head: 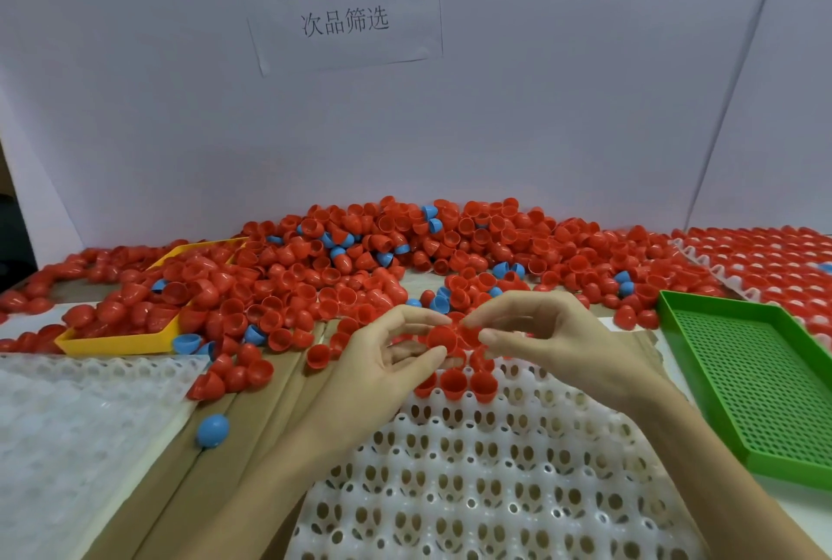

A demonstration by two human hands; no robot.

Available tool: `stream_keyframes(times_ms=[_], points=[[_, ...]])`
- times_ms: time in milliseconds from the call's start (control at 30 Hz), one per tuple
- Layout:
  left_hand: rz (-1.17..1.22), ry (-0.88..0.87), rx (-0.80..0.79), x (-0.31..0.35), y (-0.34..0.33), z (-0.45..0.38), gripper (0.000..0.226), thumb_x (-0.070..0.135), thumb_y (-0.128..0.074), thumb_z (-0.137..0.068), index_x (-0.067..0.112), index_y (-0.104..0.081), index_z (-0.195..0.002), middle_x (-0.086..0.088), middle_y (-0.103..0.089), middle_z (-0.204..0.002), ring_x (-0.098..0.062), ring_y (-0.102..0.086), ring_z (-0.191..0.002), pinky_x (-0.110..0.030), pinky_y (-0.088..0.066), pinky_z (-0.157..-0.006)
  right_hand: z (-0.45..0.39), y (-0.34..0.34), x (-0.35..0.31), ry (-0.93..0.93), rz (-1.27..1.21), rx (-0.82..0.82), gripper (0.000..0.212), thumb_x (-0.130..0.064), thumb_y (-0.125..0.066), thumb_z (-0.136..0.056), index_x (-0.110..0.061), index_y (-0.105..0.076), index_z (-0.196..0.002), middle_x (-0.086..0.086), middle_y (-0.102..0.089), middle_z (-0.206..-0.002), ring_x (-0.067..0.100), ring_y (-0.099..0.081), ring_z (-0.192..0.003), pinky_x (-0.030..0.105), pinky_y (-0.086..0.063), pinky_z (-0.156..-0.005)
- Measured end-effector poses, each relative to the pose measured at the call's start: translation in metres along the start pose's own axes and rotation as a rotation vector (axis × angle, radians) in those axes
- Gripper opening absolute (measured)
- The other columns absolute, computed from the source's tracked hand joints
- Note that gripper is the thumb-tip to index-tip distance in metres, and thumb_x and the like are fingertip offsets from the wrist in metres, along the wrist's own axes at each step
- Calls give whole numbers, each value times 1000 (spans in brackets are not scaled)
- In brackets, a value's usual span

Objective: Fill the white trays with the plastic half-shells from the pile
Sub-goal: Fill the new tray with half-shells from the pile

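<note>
A big pile of red half-shells point(360, 262), with a few blue ones mixed in, covers the back of the table. In front of me lies a white tray point(486, 483) with rows of holes; several red shells point(454, 381) stand in its far row. Above that far edge my left hand point(387, 357) pinches a red half-shell point(440, 337) between thumb and fingers. My right hand point(544, 334) pinches another red half-shell point(468, 334) right beside it. The two shells touch or overlap.
A yellow tray point(117, 343) with red shells sits at the left. A green perforated tray point(756, 384) lies at the right. Another white tray point(765, 262) full of red shells is at the far right. A translucent tray point(67, 420) lies at the near left. One blue shell point(212, 430) rests on cardboard.
</note>
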State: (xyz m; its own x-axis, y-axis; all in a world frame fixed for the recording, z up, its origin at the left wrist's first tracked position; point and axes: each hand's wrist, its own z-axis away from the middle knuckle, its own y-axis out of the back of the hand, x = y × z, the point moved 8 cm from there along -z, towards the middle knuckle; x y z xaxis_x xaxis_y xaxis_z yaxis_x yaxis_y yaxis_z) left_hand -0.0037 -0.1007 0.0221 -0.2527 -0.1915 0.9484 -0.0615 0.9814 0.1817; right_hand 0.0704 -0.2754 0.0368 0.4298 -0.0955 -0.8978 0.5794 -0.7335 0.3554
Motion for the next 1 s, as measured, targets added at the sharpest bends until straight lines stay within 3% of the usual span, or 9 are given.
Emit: stream_keyframes(times_ms=[133, 300, 400, 500, 600, 667, 800, 900, 1000], points=[[86, -27, 92, 4, 2, 2, 24, 16, -71, -97, 29, -75, -116, 6, -75, -116, -16, -76, -101, -19, -56, -91, 1, -6, 4, -53, -30, -47, 13, -23, -80, -92, -15, -77, -101, 8, -77, -98, 23, -74, -89, 31, -59, -84], [34, -71, 223, 5, 0, 5, 9, 17, -74, -94, 18, -72, -102, 4, -76, -98, -12, -74, -95, -20, -57, -86, 0, -15, -5, 40, -5, -66, 30, -16, -81, -92, -20, -64, -117, 13, -74, -92, 31, -76, -84, 39, -64, -81], [26, -57, 221, 5, -2, 7, 8, 20, -73, -94, 14, -73, -101, 5, -77, -97, -11, -76, -92, -26, -60, -88, -1, -19, -4, 69, 15, -82, 23, -11, -77, -94, -14, -69, -115, 16, -76, -89, 32, -78, -78, 35, -64, -74], [-139, -115, 203, 11, 7, 4, 12, 26, -67, -99, 18, -74, -104, 8, -77, -99, -5, -75, -92, -20, -58, -86, 1, 2, 1, 6, 52, -37, 18, -19, -77, -90, -11, -75, -106, 14, -79, -91, 28, -77, -75, 28, -62, -70], [-567, -254, 320, 19, 26, 2, 15, 25, -62, -101, 18, -73, -109, 14, -67, -113, -1, -65, -106, -11, -51, -89, 9, 33, 10, -77, 226, 12, 16, -28, -79, -88, -16, -77, -99, 6, -79, -86, 20, -75, -69, 31, -62, -64], [-735, -237, 343, 12, 34, 1, 24, 29, -55, -103, 19, -69, -119, 17, -58, -126, 4, -52, -121, -5, -38, -99, 14, 44, 17, -120, 340, 2, 9, -25, -81, -90, -20, -78, -95, 2, -79, -84, 17, -73, -69, 30, -61, -65], [-688, -49, 223, -18, 32, -5, 48, 48, -36, -106, 30, -46, -149, 26, -36, -151, 13, -27, -141, -6, -18, -111, 11, 30, 30, -158, 531, -71, 7, -26, -83, -89, -31, -78, -89, -12, -75, -77, 2, -63, -61, 15, -48, -57], [-596, 31, 109, -31, 22, -7, 60, 59, -26, -103, 35, -31, -158, 26, -24, -162, 17, -16, -146, -4, -8, -112, 8, 20, 37, -169, 611, -85, 11, -25, -83, -90, -35, -77, -88, -24, -72, -77, -1, -66, -67, 12, -50, -60], [-576, 68, 56, -37, 17, -7, 66, 64, -23, -100, 36, -25, -160, 24, -18, -166, 15, -11, -148, -19, -10, -124, 5, 20, 40, -176, 678, -52, 12, -28, -82, -90, -37, -76, -89, -25, -71, -78, -1, -66, -69, 14, -52, -61]])
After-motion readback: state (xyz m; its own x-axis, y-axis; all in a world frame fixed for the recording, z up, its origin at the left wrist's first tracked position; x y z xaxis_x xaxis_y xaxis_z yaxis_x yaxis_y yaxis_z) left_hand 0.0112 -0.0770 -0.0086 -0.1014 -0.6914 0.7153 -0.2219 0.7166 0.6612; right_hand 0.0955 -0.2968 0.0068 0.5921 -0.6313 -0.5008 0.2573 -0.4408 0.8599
